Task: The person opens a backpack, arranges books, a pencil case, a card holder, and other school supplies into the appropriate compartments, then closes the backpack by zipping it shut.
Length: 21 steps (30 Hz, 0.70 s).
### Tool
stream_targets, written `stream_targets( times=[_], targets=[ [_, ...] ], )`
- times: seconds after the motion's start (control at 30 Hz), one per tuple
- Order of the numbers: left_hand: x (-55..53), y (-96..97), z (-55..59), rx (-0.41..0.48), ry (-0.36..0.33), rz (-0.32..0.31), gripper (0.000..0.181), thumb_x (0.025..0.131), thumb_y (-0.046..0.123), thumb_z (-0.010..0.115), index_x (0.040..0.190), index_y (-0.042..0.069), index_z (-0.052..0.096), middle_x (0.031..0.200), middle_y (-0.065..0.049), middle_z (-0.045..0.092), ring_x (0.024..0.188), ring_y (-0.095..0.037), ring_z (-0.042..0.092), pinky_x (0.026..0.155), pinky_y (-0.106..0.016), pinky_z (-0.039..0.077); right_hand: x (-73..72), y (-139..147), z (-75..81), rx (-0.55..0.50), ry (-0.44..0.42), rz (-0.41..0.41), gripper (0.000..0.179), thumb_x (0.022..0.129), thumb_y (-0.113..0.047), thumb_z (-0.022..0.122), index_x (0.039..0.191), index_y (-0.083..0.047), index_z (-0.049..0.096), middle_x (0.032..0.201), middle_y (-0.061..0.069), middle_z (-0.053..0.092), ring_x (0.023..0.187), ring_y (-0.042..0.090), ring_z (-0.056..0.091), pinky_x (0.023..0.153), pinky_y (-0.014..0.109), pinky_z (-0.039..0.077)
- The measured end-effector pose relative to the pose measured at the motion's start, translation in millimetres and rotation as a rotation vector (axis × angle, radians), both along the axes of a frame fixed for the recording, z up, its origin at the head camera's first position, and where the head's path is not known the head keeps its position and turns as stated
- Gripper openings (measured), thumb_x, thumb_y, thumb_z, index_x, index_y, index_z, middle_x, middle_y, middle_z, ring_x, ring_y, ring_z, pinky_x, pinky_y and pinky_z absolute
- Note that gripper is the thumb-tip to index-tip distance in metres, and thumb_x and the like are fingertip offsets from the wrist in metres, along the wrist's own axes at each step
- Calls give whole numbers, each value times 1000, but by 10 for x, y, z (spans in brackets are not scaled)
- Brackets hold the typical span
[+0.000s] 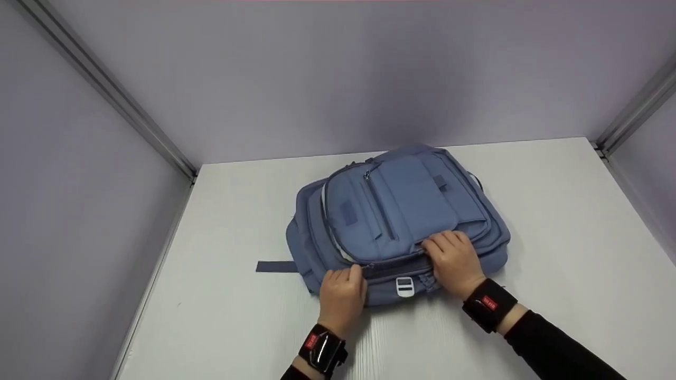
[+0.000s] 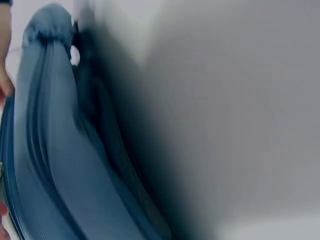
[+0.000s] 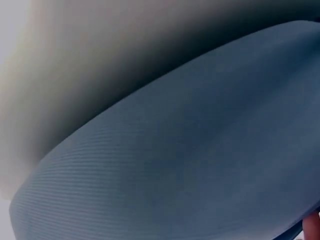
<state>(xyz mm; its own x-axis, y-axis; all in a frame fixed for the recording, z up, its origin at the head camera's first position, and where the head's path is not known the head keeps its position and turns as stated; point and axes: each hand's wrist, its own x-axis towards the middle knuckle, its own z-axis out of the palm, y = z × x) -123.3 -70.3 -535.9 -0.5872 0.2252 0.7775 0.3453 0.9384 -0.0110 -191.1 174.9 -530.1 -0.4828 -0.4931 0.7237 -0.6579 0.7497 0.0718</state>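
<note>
A blue backpack [image 1: 422, 195] lies on its back on the white table, its front pockets facing up. Along its curved main zip a gap shows a pale strip [image 1: 343, 251] inside. At the near side of that zip, the fingers of my left hand [image 1: 342, 296] are curled and pinch the zipper pull. Farther right, my right hand [image 1: 455, 262] grips the fabric edge beside the zip. Between the hands, a white strap buckle [image 1: 405, 287] sits on the bag's side. The left wrist view shows the bag's side panel [image 2: 95, 185]; blue fabric [image 3: 175, 150] fills much of the right wrist view.
A dark blue strap [image 1: 277, 266] sticks out to the left of the bag over the white table [image 1: 222, 221]. Grey panels [image 1: 296, 79] stand at the back and both sides, with metal posts in the corners. The bag's far edge lies close to the back panel.
</note>
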Motion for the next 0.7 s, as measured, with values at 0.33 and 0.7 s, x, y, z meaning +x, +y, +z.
stream_targets(
  times=[0.33,0.7],
  targets=[
    [-186,-252,87,52,-65,24,35,66,5,80,72,9,46,52,-2,49,46,-16,47,52,-30,34,-161,335,-16,22,11,-18,24,70,8,54,88,-3,66,82,10,66,78,30,60,72,43,47],
    [-405,-221,323,172,-300,54,25,78,4,74,74,7,49,51,-5,49,46,-23,51,49,-36,40,-284,492,69,-18,-144,-32,19,72,5,62,89,-3,65,86,12,66,84,33,59,78,48,48]
  ],
)
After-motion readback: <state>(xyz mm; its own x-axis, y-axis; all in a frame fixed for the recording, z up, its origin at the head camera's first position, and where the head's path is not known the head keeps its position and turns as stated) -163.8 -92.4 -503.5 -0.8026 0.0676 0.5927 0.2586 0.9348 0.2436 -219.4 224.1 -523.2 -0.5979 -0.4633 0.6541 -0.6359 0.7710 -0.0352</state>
